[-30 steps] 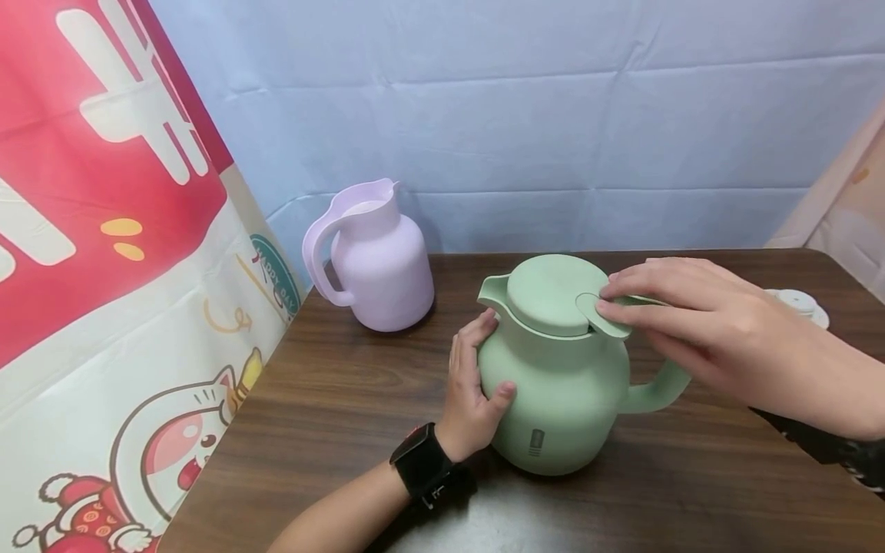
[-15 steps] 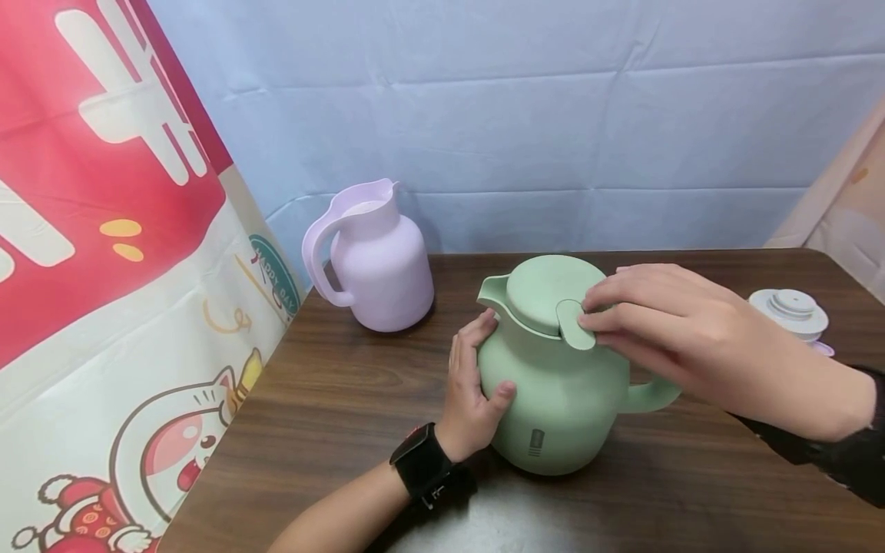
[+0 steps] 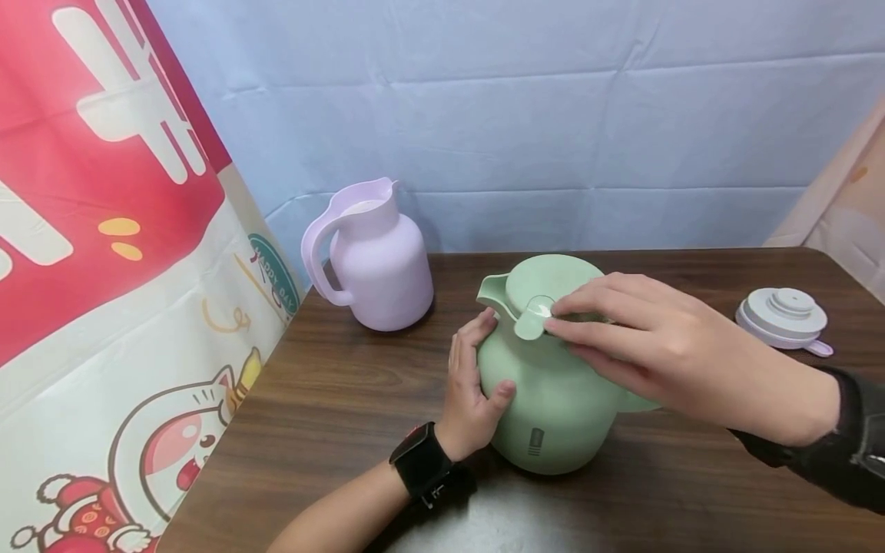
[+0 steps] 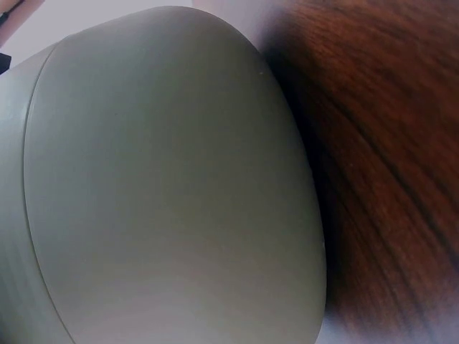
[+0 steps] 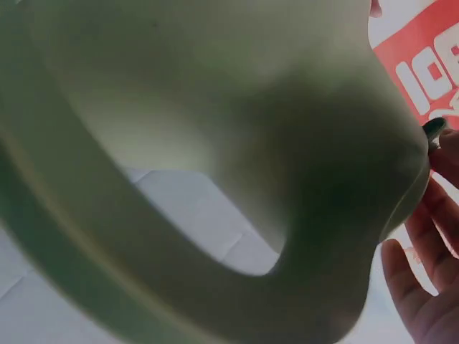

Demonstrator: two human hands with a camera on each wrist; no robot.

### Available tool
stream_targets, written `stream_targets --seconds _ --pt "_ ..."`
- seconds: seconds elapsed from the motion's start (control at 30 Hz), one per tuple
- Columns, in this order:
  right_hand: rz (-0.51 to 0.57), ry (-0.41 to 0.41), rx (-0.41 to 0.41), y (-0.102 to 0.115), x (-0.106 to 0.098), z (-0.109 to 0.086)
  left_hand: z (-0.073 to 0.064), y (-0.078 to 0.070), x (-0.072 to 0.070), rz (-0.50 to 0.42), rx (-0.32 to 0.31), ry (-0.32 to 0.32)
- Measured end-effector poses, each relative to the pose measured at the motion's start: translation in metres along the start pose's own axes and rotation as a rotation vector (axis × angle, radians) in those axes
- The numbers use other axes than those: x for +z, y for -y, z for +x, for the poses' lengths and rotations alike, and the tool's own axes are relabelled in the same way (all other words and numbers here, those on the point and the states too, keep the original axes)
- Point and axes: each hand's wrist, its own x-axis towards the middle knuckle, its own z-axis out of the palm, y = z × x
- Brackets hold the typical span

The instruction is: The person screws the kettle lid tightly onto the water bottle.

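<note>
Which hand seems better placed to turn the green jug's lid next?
Probably the right hand: it touches the tab on the lid. The left hand grips the side of the green jug, seemingly better for steadying it.

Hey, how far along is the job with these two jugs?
Apparently done: the purple jug looks lidless, and an upturned white-and-purple lid lies on the table. In hand: the left hand grips the green jug while the right hand pinches the tab on its green lid. Probably left: taking that lid off, since it sits in the jug's mouth, though this moment alone can't confirm opening.
</note>
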Motion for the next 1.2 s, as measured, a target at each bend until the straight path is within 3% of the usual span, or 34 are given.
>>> stream_targets --seconds 0.5,0.93,1.2 --pt "-0.066 0.288 0.139 -0.004 0.000 0.004 0.002 0.000 0.000 0.003 0.012 0.010" --pt "-0.066 0.376 0.201 -0.009 -0.007 0.011 -0.001 -0.001 -0.001 0.013 0.000 0.008" --pt "-0.052 0.504 0.251 -0.015 -0.012 0.013 0.000 -0.002 -0.001 0.003 -0.006 0.012"
